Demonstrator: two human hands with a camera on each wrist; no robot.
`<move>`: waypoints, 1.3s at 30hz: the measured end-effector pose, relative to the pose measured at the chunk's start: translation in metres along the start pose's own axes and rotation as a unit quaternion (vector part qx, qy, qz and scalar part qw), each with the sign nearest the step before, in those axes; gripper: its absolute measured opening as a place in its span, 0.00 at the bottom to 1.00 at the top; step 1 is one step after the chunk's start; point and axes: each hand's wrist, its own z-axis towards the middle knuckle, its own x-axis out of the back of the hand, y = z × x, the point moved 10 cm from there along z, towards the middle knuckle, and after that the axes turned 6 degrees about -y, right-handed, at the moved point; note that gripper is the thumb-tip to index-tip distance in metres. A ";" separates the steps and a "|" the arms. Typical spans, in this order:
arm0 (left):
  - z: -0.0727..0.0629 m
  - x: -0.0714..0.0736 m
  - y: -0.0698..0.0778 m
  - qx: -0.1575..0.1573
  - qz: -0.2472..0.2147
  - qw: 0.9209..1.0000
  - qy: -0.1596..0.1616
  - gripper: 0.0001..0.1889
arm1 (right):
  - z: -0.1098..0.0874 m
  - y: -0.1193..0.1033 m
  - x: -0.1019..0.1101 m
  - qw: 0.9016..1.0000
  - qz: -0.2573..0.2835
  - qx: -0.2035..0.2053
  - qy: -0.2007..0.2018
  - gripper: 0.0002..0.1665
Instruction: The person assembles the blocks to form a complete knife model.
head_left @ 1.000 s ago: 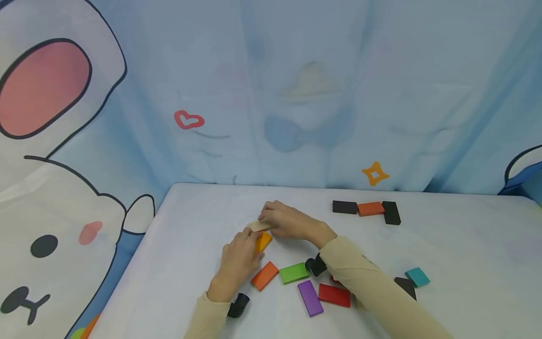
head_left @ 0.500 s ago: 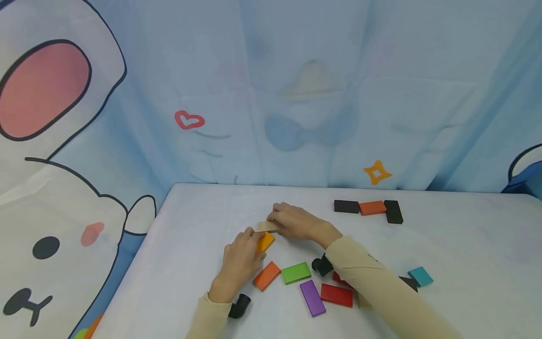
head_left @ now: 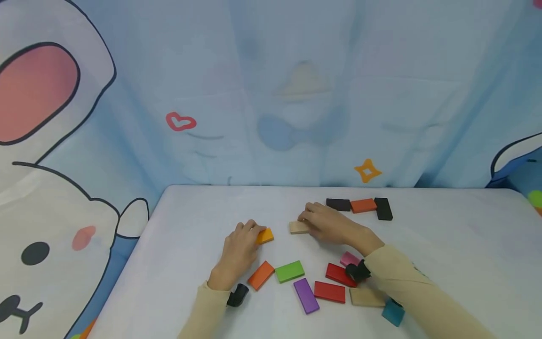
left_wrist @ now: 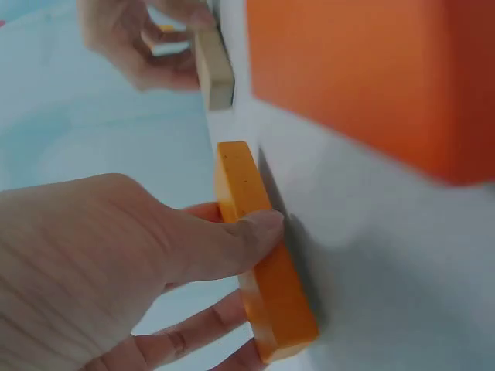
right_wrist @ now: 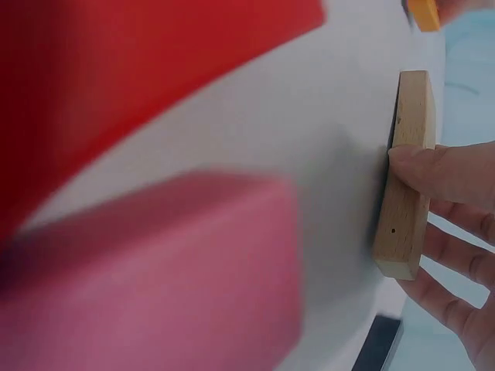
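Observation:
My left hand (head_left: 238, 254) pinches a yellow-orange wooden block (left_wrist: 271, 286) between thumb and fingers, close over the white table. In the left wrist view the thumb lies across the block's near long side. To the right, my right hand (head_left: 332, 223) grips a plain natural-wood block (right_wrist: 406, 185), thumb on one side and fingers on the other. That block's left part (head_left: 298, 228) shows past the fingers in the head view. A gap of bare table separates the two held blocks.
Near the left wrist lie an orange block (head_left: 261, 275) and a green block (head_left: 290, 271). Purple (head_left: 306, 295), red (head_left: 330, 292), pink (head_left: 349, 259), natural-wood (head_left: 366, 297) and teal (head_left: 393, 312) blocks lie nearer the front. Behind my right hand, a black-orange-black row includes an orange block (head_left: 363, 205).
My right hand has moved right with the natural-wood block, away from the yellow-orange one. My left hand keeps its hold, and its block now lies more level. The head view has shifted slightly.

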 end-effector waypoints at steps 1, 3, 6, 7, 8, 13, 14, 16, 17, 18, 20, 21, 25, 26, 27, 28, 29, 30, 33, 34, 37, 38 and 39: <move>0.004 0.002 0.001 -0.007 0.000 1.000 0.002 0.21 | -0.003 0.001 0.001 1.000 -0.003 0.001 0.004 0.14; 0.011 0.004 0.001 -0.020 -0.002 1.000 0.000 0.20 | -0.008 0.003 0.003 1.000 -0.009 0.002 0.012 0.14; 0.023 0.005 0.002 -0.037 -0.012 0.999 -0.018 0.20 | -0.013 0.006 0.005 1.000 -0.011 0.000 0.017 0.14; 0.027 0.004 0.003 -0.042 -0.020 0.999 -0.027 0.20 | -0.015 0.007 0.006 1.000 -0.010 -0.002 0.017 0.14; 0.030 0.003 0.003 -0.046 -0.029 0.998 -0.037 0.20 | -0.016 0.009 0.006 1.000 -0.008 -0.005 0.016 0.14; 0.041 -0.004 0.000 -0.049 -0.066 0.994 -0.073 0.19 | -0.014 0.009 0.006 1.000 0.007 -0.010 0.010 0.15; 0.042 -0.005 -0.001 -0.044 -0.073 0.993 -0.078 0.19 | -0.012 0.008 0.006 1.000 0.010 -0.011 0.009 0.15; 0.043 -0.006 -0.005 -0.031 -0.089 0.992 -0.087 0.19 | -0.008 0.007 0.005 1.000 0.014 -0.010 0.004 0.16; 0.044 -0.006 -0.006 -0.025 -0.098 0.991 -0.090 0.19 | -0.007 0.007 0.004 1.000 0.017 -0.012 0.000 0.16; 0.044 -0.006 -0.008 -0.018 -0.110 0.989 -0.095 0.19 | -0.005 0.007 0.003 1.000 0.022 -0.014 -0.004 0.17; 0.045 -0.007 -0.009 -0.012 -0.123 0.987 -0.102 0.19 | -0.003 0.007 0.001 0.999 0.034 -0.017 -0.013 0.18; 0.046 -0.007 -0.009 -0.013 -0.128 0.986 -0.105 0.19 | -0.001 0.006 0.000 0.999 0.039 -0.017 -0.017 0.18; 0.051 -0.009 -0.008 -0.016 -0.142 0.983 -0.115 0.19 | 0.003 0.005 -0.002 0.998 0.056 -0.026 -0.030 0.19; 0.052 -0.010 -0.008 -0.014 -0.145 0.982 -0.119 0.19 | 0.005 0.004 -0.003 0.997 0.057 -0.029 -0.032 0.19; 0.053 -0.011 -0.009 -0.015 -0.146 0.982 -0.122 0.19 | 0.006 0.004 -0.004 0.997 0.056 -0.032 -0.034 0.18; 0.053 -0.011 -0.009 -0.013 -0.149 0.981 -0.126 0.19 | 0.007 0.003 -0.005 0.997 0.056 -0.035 -0.036 0.18; 0.054 -0.012 -0.010 -0.012 -0.149 0.980 -0.129 0.19 | 0.008 0.003 -0.005 0.997 0.056 -0.037 -0.037 0.18; 0.054 -0.012 -0.010 -0.013 -0.149 0.980 -0.130 0.19 | 0.009 0.003 -0.006 0.997 0.058 -0.039 -0.037 0.18; 0.055 -0.012 -0.011 -0.014 -0.152 0.980 -0.130 0.19 | 0.011 0.002 -0.008 0.996 0.064 -0.041 -0.040 0.18; 0.055 -0.011 -0.012 -0.013 -0.154 0.979 -0.130 0.19 | 0.012 0.002 -0.009 0.996 0.067 -0.041 -0.041 0.18; 0.055 -0.010 -0.013 -0.011 -0.161 0.978 -0.129 0.19 | 0.014 0.001 -0.011 0.995 0.074 -0.040 -0.047 0.19; 0.055 -0.010 -0.013 -0.010 -0.163 0.978 -0.130 0.19 | 0.015 0.001 -0.011 0.995 0.076 -0.039 -0.049 0.19; 0.055 -0.009 -0.013 -0.009 -0.166 0.977 -0.130 0.19 | 0.015 0.001 -0.011 0.995 0.077 -0.037 -0.050 0.20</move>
